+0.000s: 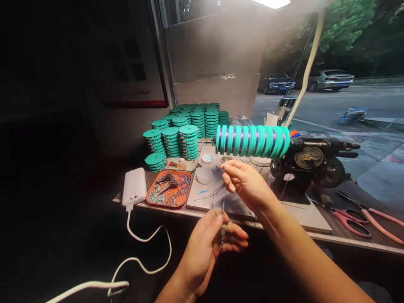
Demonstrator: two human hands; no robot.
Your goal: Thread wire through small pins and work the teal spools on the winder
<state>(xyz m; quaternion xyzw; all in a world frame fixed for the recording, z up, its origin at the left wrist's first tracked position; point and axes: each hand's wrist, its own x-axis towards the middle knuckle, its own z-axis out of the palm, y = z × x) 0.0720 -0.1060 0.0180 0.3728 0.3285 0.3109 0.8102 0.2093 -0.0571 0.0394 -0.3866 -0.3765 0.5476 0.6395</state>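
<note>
My left hand [212,237] is low in front of the table edge, thumb and index pinching a thin dark-blue stick [223,206] that stands upright. A small pale piece shows below it, between the half-spread fingers. Above and to the right, my right hand [242,179] is closed in a pinch at thumb and index tip. A thin dark end seems to stick out leftward from that pinch, too small to name. Just behind the right hand hangs a row of teal spools [252,141] with purple line, carried on the shaft of a black winding machine [309,158].
Stacked teal spools [188,143] stand at the back left. An orange tray [151,185] holds small parts, beside a white power bank [134,185] with a cable. A pale board [192,202] bears a round white container [204,176]. Red-handled scissors [353,221] and pliers [383,223] lie right.
</note>
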